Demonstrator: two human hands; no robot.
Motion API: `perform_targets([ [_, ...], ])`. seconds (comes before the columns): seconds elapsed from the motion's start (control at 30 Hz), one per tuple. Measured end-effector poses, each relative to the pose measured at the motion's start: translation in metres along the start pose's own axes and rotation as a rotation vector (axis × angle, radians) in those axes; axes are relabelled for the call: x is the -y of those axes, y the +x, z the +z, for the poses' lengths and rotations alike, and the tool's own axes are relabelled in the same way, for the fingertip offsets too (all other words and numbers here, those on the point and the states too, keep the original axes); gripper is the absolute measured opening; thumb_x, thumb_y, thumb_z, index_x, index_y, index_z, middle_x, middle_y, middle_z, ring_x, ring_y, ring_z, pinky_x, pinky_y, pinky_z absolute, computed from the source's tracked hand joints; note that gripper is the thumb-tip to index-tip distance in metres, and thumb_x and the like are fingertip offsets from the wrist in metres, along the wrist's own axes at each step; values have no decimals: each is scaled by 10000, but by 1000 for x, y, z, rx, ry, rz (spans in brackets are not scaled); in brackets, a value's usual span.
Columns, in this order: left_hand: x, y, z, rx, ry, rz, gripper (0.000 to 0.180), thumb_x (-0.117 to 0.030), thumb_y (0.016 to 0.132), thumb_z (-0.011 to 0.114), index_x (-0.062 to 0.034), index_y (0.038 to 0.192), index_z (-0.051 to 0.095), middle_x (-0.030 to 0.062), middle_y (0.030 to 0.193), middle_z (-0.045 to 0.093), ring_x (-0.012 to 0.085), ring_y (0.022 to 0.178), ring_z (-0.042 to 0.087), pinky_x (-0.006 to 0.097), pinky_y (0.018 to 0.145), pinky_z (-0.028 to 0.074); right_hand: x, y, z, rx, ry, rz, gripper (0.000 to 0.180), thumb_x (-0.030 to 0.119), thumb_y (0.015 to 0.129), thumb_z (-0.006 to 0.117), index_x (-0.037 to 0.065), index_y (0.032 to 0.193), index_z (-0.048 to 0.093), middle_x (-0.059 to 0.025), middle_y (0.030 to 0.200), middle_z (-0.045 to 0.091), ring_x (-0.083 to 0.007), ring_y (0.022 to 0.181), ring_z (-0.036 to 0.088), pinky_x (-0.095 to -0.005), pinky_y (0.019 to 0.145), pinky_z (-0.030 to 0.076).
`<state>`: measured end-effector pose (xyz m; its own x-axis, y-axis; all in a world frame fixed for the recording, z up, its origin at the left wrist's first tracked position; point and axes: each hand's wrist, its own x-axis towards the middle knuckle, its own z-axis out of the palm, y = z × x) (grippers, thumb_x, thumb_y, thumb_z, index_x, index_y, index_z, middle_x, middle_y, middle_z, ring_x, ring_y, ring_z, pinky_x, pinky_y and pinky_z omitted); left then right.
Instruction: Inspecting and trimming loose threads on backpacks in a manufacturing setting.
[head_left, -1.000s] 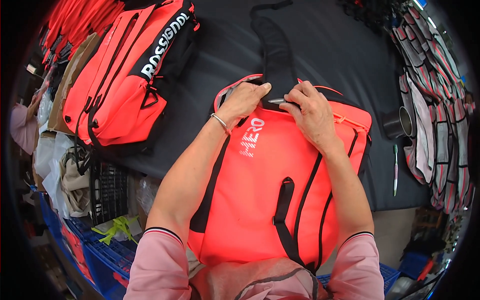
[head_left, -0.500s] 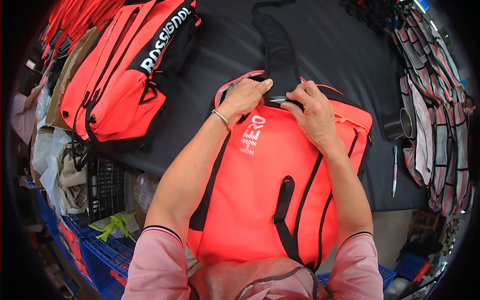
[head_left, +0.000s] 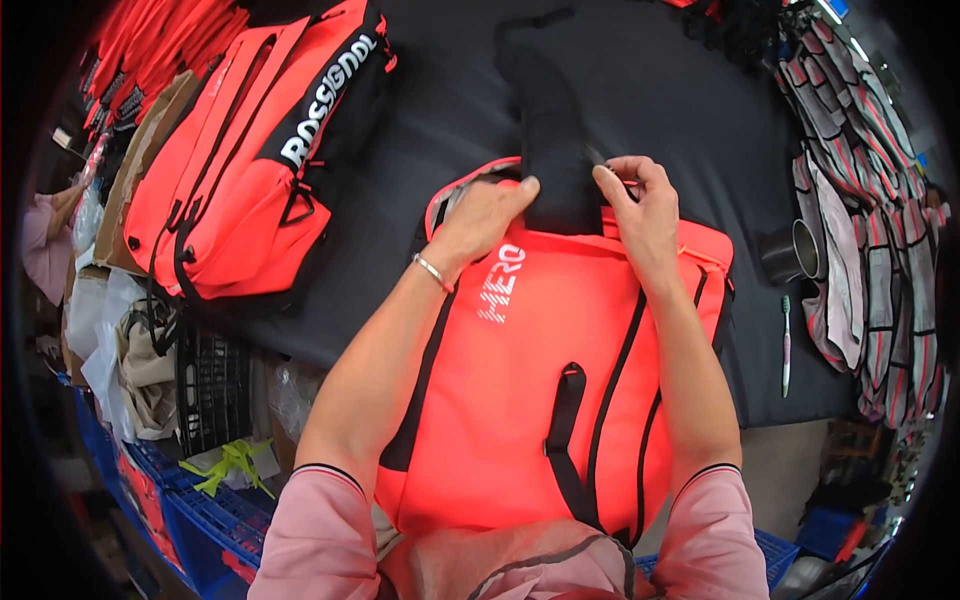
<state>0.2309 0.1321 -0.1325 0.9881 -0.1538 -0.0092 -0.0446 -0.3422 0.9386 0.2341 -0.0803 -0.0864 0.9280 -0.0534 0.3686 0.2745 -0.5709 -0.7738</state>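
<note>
A bright coral-red backpack point(head_left: 500, 400) with black trim lies in front of me, its top end pointing away. A wide black padded strap point(head_left: 560, 150) runs from its top edge up the table. My left hand point(head_left: 488, 215) grips the backpack's top edge, with its thumb on the strap's left side and its fingertips hidden behind the fabric. On the strap's other side, my right hand point(head_left: 640, 205) is closed in a pinch. A small, dark pointed tool point(head_left: 597, 157) sticks out past its thumb; the rest is hidden in the hand.
Another red and black backpack point(head_left: 230, 170) lies at the left on the black-covered table point(head_left: 440, 100). A metal cup point(head_left: 790, 250) and a toothbrush point(head_left: 786, 345) are at the right, beside hanging grey striped pieces point(head_left: 890, 270). Blue crates point(head_left: 215, 510) stand lower left.
My right hand has turned and lifted slightly, its tool now pointing up beside the strap instead of lying across its base. The strap lies flatter over the edge; my left hand has barely moved.
</note>
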Motion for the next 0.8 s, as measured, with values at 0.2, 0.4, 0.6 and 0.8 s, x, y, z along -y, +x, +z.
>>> perform_targets([
  [0.2,-9,-19,6,57,-108,55,668,-587,986,466,24,731,550,73,646,502,145,620,505,317,587,425,7,39,6,252,674,497,564,283,795,819,-54,1193,604,-44,859,640,-96,696,565,-263,609,452],
  [0.4,-36,-22,-14,-208,-447,90,882,-718,961,312,78,1143,646,138,962,691,207,901,627,325,894,465,57,-17,-17,171,504,109,321,97,859,703,-29,1146,629,75,715,497,-14,590,415,-197,539,325],
  [0.6,-116,-24,-48,-283,-898,112,547,-482,921,658,12,1152,620,85,1065,661,168,899,638,279,825,518,43,-118,-21,162,309,60,286,7,846,737,16,1120,656,48,751,604,-8,611,424,-211,557,380],
  [0.8,-128,-108,2,-31,-920,73,420,-293,922,713,13,1188,605,42,1072,650,127,959,612,280,859,514,79,-138,-82,114,260,-120,495,-12,757,800,56,1223,649,-62,853,683,-89,686,589,-228,663,502],
])
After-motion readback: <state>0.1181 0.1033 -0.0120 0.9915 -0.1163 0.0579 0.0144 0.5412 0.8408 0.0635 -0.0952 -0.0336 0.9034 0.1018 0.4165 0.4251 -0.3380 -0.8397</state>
